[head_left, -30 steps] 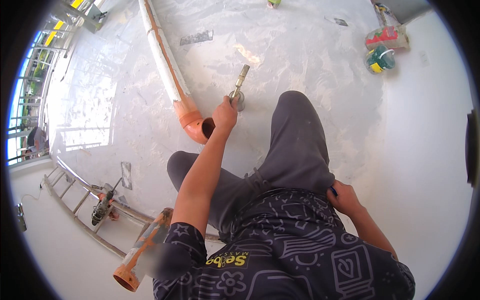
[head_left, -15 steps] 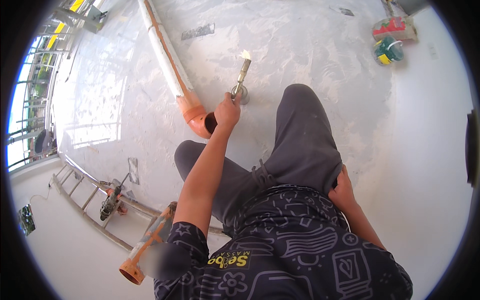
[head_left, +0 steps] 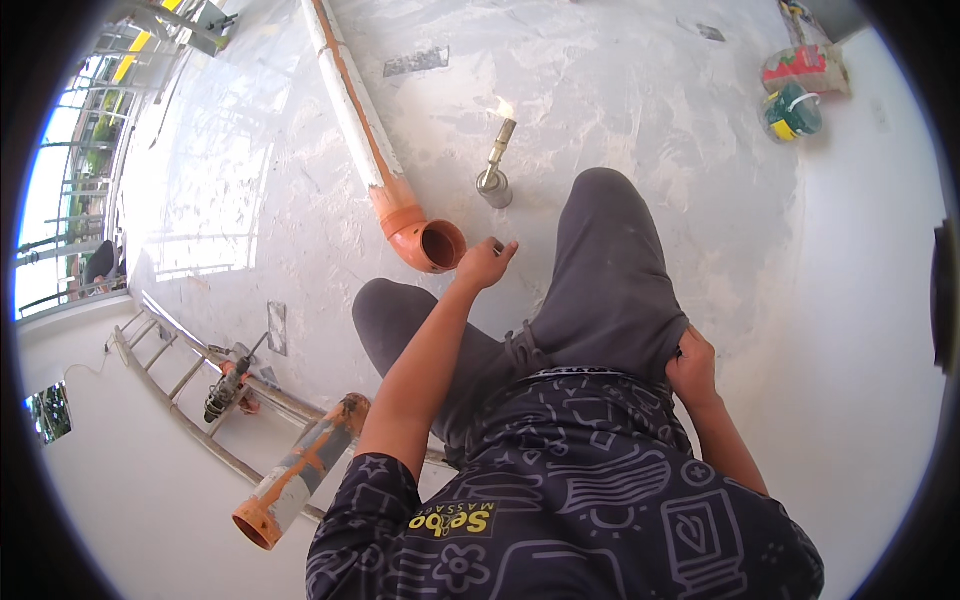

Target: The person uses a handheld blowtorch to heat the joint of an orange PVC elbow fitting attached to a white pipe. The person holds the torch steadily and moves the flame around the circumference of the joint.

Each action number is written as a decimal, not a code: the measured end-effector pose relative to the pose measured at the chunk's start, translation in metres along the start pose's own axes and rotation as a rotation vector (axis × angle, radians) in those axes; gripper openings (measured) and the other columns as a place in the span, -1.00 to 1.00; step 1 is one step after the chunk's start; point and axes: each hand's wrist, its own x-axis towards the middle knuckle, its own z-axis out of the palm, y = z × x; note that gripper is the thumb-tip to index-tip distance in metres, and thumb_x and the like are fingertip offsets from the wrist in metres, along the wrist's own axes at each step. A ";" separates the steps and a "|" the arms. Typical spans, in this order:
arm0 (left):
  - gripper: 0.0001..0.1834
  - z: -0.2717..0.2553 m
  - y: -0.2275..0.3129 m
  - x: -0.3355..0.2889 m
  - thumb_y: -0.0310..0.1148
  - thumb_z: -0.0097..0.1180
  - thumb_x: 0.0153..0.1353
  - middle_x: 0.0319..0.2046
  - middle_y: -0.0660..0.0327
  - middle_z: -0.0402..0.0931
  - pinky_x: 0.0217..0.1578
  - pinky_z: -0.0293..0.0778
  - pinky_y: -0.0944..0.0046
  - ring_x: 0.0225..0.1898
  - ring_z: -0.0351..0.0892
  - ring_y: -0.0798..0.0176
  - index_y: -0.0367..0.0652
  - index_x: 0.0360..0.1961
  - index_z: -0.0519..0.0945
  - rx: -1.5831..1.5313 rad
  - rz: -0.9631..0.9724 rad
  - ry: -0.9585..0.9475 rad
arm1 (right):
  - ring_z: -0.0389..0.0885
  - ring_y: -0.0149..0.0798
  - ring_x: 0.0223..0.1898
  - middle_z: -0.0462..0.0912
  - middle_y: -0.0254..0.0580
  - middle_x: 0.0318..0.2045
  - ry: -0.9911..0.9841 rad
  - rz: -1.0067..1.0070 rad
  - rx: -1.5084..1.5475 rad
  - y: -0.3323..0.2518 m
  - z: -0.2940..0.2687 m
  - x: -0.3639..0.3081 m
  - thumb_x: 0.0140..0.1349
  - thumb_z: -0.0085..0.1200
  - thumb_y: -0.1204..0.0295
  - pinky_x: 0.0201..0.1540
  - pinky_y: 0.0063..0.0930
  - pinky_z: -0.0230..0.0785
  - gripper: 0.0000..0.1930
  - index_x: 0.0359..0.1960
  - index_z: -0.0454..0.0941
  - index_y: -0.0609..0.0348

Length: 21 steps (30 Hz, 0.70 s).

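My left hand [head_left: 484, 264] hovers beside the open mouth of an orange elbow pipe [head_left: 408, 228], fingers curled and closed. A small dark bit shows between them, too small to name. Just beyond stands a blowtorch [head_left: 494, 178] on its canister, its nozzle alight with a pale flame [head_left: 505, 107]; no hand touches it. The elbow joins a long orange pipe coated in white [head_left: 352, 105]. At my right hip, my right hand [head_left: 694, 362] is closed on the side of my grey trousers [head_left: 612, 262], near the pocket; its fingertips are partly hidden.
To the left, a wooden ladder [head_left: 178, 393] lies near a power drill [head_left: 228, 384] and a shorter stained pipe [head_left: 302, 470]. A green bucket [head_left: 792, 112] and a red bag [head_left: 803, 68] stand by the right wall. Plaster smears mark the floor [head_left: 600, 110].
My left hand has let go of the blowtorch and drawn back toward me. My right hand has risen slightly at the hip, showing more of its fingers. The flame still burns.
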 end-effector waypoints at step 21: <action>-0.41 -0.166 0.078 -0.129 0.16 0.06 0.55 -0.12 -0.07 0.78 0.10 0.57 -0.14 0.02 0.74 -0.19 -0.19 0.12 0.72 0.550 -0.015 -0.502 | 0.81 -0.22 -0.30 0.83 -0.06 -0.34 -0.493 -0.024 0.191 -0.086 0.017 0.209 0.41 0.33 0.36 -0.15 -0.35 0.60 -0.80 -0.12 0.76 0.26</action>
